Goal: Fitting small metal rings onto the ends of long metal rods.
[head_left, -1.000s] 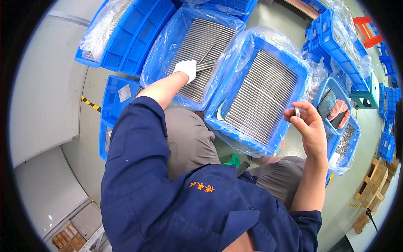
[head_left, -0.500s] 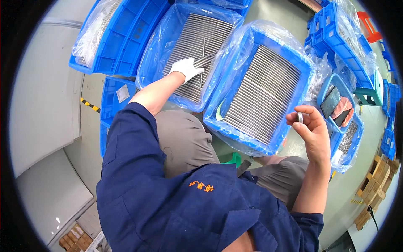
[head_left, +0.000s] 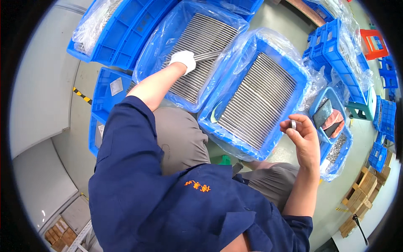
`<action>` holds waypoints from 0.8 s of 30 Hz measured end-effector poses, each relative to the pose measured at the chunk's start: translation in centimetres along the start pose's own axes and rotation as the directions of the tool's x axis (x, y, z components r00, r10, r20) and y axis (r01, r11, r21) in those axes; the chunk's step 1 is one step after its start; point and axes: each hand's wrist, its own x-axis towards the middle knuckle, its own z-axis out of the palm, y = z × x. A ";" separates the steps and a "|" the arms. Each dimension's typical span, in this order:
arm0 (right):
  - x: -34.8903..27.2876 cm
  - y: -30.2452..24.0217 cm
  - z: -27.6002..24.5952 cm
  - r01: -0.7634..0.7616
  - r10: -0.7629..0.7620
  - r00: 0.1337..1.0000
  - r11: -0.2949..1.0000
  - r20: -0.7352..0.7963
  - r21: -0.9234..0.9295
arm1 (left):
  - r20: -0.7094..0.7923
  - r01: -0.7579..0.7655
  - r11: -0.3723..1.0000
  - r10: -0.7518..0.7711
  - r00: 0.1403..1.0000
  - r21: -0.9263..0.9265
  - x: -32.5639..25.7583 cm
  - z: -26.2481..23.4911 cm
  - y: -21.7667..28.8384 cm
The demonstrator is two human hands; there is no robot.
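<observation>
My left hand (head_left: 183, 61) wears a white glove and is closed around a few metal rods (head_left: 209, 55), which stick out to the right. It is over the left blue bin (head_left: 151, 56), lined with clear plastic, where a row of similar rods (head_left: 205, 31) lies side by side. My bare right hand (head_left: 305, 136) is raised beside the right blue bin (head_left: 268, 145), pinching a small metal ring (head_left: 292, 124) between thumb and fingers. That second bin, also plastic-lined, holds another layer of parallel metal rods (head_left: 258, 98).
At the right stands a small blue basket (head_left: 330, 135) with a dark flat box (head_left: 322, 113) and a pinkish cloth (head_left: 334, 119). Stacked blue crates (head_left: 121, 35) rise at the far left; more crates (head_left: 325, 44) and a red stool (head_left: 374, 44) are at the far right.
The loose rod that lay crosswise under my left hand no longer shows apart from those it holds. My right hand still pinches the ring. The whole view has shifted slightly.
</observation>
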 end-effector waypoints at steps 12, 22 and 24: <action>-0.7 1.5 0.7 -0.092 0.059 0.990 0.959 0.126 0.267 | -0.301 -0.256 0.739 0.075 0.951 -0.623 -7.6 -9.3 1.4; -2.9 0.6 3.8 0.052 -0.191 0.917 0.928 0.350 0.368 | 0.128 0.207 -0.018 0.732 0.670 -0.978 -27.8 -9.1 15.1; -4.7 1.3 5.2 0.109 -0.246 0.914 0.916 0.323 0.387 | 0.196 0.381 -0.035 0.811 0.551 -0.924 -30.2 -7.0 16.0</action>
